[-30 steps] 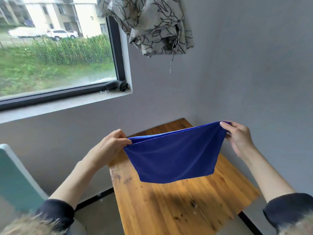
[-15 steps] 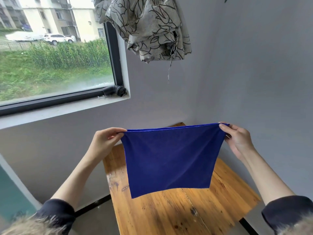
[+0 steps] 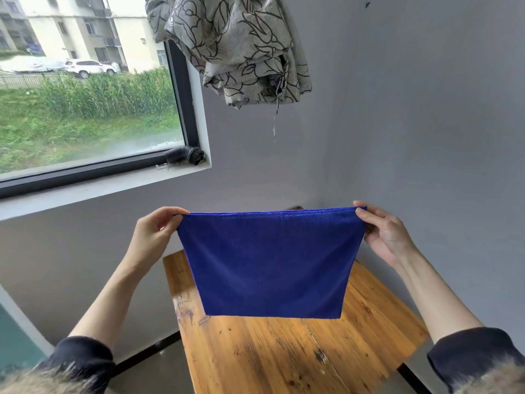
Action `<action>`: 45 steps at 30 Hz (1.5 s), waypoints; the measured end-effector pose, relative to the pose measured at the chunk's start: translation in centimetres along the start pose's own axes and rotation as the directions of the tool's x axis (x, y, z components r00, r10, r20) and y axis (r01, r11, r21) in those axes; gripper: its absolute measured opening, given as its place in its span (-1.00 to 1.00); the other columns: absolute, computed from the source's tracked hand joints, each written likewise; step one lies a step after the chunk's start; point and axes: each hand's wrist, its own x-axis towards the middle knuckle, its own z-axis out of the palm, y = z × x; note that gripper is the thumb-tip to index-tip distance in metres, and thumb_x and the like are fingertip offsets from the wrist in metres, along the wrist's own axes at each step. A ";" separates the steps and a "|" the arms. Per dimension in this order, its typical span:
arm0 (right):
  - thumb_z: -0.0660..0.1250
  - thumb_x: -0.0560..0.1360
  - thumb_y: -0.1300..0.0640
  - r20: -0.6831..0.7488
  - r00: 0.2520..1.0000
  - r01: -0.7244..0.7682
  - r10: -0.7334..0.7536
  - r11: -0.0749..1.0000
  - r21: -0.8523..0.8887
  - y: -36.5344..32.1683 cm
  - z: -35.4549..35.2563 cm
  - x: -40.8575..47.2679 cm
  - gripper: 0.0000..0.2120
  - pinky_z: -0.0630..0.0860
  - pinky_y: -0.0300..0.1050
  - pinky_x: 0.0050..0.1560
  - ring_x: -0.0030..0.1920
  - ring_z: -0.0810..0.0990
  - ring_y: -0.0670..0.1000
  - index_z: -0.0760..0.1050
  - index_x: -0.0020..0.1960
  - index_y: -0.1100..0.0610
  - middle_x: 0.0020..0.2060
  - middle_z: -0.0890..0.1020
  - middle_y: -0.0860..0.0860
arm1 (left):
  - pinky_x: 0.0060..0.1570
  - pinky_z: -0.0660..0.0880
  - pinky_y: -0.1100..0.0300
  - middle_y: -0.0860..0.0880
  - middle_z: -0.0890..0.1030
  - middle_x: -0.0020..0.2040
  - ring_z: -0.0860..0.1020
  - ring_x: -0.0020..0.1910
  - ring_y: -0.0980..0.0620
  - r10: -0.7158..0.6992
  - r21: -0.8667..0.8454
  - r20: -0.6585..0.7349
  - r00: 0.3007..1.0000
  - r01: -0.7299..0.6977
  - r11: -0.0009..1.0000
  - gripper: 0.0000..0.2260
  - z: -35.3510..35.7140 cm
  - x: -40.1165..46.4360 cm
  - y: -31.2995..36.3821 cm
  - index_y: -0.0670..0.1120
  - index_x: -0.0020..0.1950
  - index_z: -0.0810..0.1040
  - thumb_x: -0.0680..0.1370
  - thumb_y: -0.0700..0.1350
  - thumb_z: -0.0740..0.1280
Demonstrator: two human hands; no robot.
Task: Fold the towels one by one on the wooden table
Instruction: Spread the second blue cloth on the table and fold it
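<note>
table's point(image 3: 255, 351) far edge behind towel point(image 3: 270, 263)

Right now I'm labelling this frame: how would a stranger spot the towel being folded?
Start at the wooden table in the room's corner. Above it, the left hand and right hand pinch the blue towel by its top corners. It is plain blue, unlike the patterned grey curtain.

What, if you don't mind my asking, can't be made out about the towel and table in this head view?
- Far part of the wooden table: hidden behind the hanging blue towel.
- Table's near end: cut off by the bottom edge.
- Towel's layers, single or doubled: cannot tell.
- Other towels: none in view.
- Fingertips of left hand and right hand behind the towel's corners: hidden.
</note>
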 end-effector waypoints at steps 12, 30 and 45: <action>0.30 0.46 0.39 -0.060 0.998 0.010 -0.020 0.985 -0.170 0.3 0.5 0.2 -0.89 0.57 -0.32 -0.22 -0.22 0.60 -0.03 0.57 -0.07 0.28 -0.22 0.64 0.11 | -0.17 0.46 0.44 -0.08 0.63 -0.16 0.56 -0.18 -0.03 -0.061 0.129 -0.060 0.996 0.068 0.989 -0.83 -0.6 -0.1 -0.8 -0.11 -0.09 0.60 0.53 -0.33 0.27; 0.22 0.56 0.29 -0.115 0.989 0.058 -0.091 0.964 -0.261 2.9 2.3 3.2 -0.85 0.55 -0.25 -0.18 -0.23 0.55 -0.05 0.50 -0.15 0.17 -0.24 0.56 0.04 | -0.04 0.43 0.22 0.03 0.55 -0.16 0.49 -0.17 0.10 -0.198 -0.027 -0.089 0.976 0.196 0.980 -0.74 2.3 2.0 -3.0 0.02 -0.15 0.49 0.58 -0.32 0.17; 0.25 0.53 0.28 -0.209 0.954 -0.291 0.215 0.838 -0.463 16.3 -8.8 -6.6 -0.86 0.50 -0.14 -0.07 -0.18 0.56 0.02 0.53 -0.15 0.14 -0.22 0.60 0.08 | -0.05 0.45 0.25 -0.04 0.58 -0.17 0.50 -0.18 0.09 -0.566 0.104 0.173 0.806 0.557 0.824 -0.77 4.1 -17.4 -13.7 -0.10 -0.13 0.54 0.55 -0.38 0.20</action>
